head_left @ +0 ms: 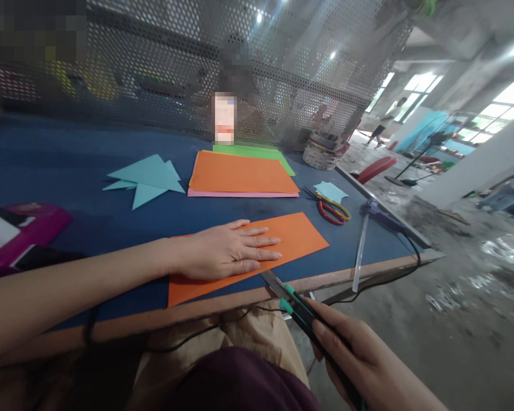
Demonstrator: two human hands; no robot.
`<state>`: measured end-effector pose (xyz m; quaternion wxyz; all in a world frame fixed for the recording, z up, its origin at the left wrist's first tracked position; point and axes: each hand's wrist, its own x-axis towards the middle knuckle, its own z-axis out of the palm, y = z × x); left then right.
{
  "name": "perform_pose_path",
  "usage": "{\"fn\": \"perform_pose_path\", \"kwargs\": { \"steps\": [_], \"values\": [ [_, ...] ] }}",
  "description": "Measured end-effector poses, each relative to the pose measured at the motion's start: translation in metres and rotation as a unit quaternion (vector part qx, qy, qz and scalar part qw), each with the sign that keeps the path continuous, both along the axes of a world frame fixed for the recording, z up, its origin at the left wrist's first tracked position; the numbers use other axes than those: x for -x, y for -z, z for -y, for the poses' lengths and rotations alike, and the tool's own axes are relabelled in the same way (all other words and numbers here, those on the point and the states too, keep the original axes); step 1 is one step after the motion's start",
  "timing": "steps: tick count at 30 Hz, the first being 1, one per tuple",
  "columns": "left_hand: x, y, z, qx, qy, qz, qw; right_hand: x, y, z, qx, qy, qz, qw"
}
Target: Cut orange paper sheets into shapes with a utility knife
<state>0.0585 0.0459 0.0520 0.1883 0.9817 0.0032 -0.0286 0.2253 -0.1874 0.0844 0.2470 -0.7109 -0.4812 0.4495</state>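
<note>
My left hand (227, 250) lies flat, fingers spread, on an orange paper sheet (300, 235) at the near edge of the blue table (68, 171). My right hand (360, 357) grips a green and black utility knife (293, 301) just off the table edge. Its blade tip touches the sheet's near edge beside my left fingers.
A stack of orange, pink and green sheets (244, 174) lies mid-table. Light blue paper triangles (148, 178) sit to the left. Red and yellow scissors (332, 209), a glue gun (379, 214) with a clear stick and a black cord lie right. A perforated metal screen (240, 63) stands behind.
</note>
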Motion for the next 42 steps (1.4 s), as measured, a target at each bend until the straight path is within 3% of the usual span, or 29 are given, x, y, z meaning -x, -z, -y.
{"fn": "perform_pose_path", "kwargs": {
  "steps": [4, 23, 34, 42],
  "values": [
    [0.001, 0.0, 0.0, 0.0, -0.003, 0.003, 1.0, 0.001, -0.001, -0.001, -0.054, -0.001, 0.038, 0.998],
    [0.002, 0.001, 0.0, -0.015, 0.009, 0.009, 1.0, 0.017, 0.002, -0.002, -0.092, 0.026, -0.013, 0.995],
    [0.002, 0.003, -0.001, -0.015, 0.01, 0.013, 1.0, 0.018, 0.009, 0.008, -0.045, 0.071, 0.053, 0.995],
    [0.001, 0.003, -0.002, -0.012, 0.013, 0.021, 1.0, 0.029, 0.006, 0.005, -0.044, 0.107, 0.033, 0.993]
  ]
}}
